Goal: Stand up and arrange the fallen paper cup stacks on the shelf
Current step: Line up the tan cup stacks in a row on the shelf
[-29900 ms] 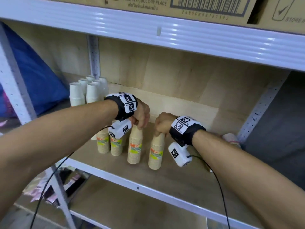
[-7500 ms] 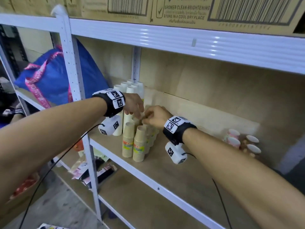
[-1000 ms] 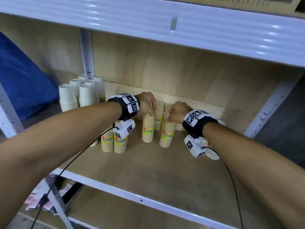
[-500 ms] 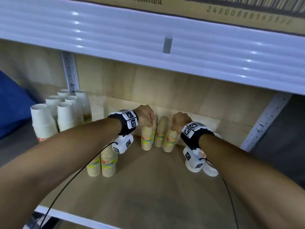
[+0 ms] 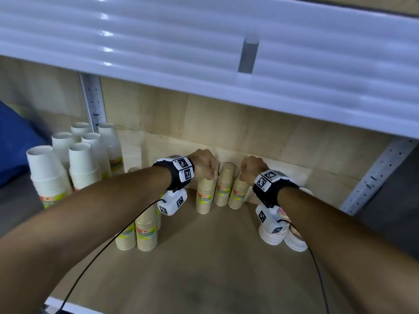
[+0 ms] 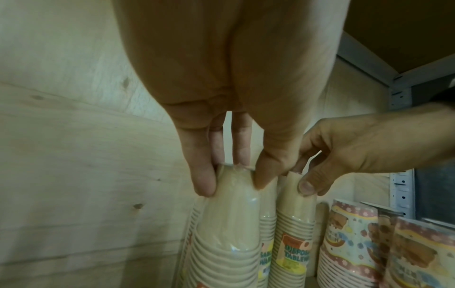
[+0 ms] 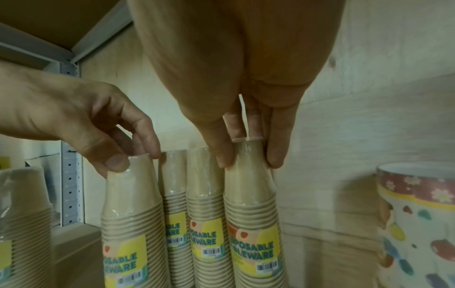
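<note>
Wrapped stacks of tan paper cups with yellow labels stand upright near the back panel of the wooden shelf. My left hand pinches the top of the left tan stack, thumb and fingers curled round its tip. My right hand grips the top of the right tan stack the same way. Between them stands a middle stack; the right wrist view shows two stacks there. Two more tan stacks stand nearer the front left.
Tall white cup stacks crowd the shelf's left end beside a metal upright. Patterned cups stand under my right wrist. The white beam of the shelf above hangs low overhead. A blue bag lies far left.
Both hands have slid their tan stacks back toward the rear panel, level with the stack between them. The view has come closer and lower.
</note>
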`<action>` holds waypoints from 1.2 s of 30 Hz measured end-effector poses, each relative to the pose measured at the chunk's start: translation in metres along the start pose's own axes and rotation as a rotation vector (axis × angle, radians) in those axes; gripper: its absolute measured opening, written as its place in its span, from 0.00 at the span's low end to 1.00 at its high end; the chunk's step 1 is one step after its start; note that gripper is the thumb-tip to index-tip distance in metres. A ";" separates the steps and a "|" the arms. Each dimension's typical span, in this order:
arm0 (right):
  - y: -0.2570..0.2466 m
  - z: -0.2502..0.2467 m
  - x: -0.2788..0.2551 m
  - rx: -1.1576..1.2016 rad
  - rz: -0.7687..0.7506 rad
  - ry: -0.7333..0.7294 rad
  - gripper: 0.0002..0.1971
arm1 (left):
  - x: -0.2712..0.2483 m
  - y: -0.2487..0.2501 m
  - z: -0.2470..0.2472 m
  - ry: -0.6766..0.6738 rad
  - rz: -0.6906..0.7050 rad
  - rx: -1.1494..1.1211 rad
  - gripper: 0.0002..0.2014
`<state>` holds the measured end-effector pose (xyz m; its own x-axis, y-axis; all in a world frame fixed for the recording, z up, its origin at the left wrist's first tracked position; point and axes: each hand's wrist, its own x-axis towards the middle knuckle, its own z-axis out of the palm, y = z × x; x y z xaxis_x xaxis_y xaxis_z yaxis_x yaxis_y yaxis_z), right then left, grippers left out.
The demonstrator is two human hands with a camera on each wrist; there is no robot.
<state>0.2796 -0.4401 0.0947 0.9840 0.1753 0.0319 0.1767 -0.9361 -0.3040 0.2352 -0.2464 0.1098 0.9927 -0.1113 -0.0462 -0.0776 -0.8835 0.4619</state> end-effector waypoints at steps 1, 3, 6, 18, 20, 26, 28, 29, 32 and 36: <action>0.001 0.001 0.001 0.002 -0.003 0.001 0.15 | 0.001 0.000 0.000 -0.002 0.002 -0.003 0.14; 0.002 0.002 0.003 0.004 -0.011 0.006 0.14 | 0.003 0.000 0.001 -0.005 0.004 -0.008 0.14; 0.003 0.004 0.006 0.015 -0.023 0.023 0.13 | 0.005 -0.001 0.000 -0.003 -0.002 -0.015 0.14; 0.005 -0.009 -0.002 -0.043 -0.022 0.082 0.10 | 0.004 -0.001 0.001 0.008 -0.005 -0.001 0.16; 0.005 -0.012 -0.007 -0.051 -0.011 0.084 0.18 | 0.001 0.000 0.000 0.016 0.003 -0.003 0.17; -0.014 -0.019 -0.026 -0.054 -0.049 0.085 0.20 | -0.018 0.002 -0.019 0.062 0.018 0.036 0.20; -0.025 -0.021 -0.034 -0.047 -0.073 0.092 0.20 | -0.027 0.001 -0.029 0.070 -0.006 0.051 0.21; -0.032 -0.022 -0.038 -0.036 -0.098 0.101 0.20 | -0.033 -0.001 -0.035 0.080 -0.022 0.053 0.20; -0.053 -0.021 -0.049 -0.025 -0.159 0.113 0.19 | -0.055 -0.007 -0.053 0.105 -0.047 0.064 0.19; -0.089 -0.017 -0.068 -0.018 -0.237 0.108 0.19 | -0.089 -0.020 -0.075 0.118 -0.103 0.084 0.18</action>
<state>0.1976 -0.3738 0.1356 0.9118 0.3578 0.2017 0.4019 -0.8783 -0.2589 0.1556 -0.1849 0.1707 0.9994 0.0316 0.0170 0.0227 -0.9229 0.3845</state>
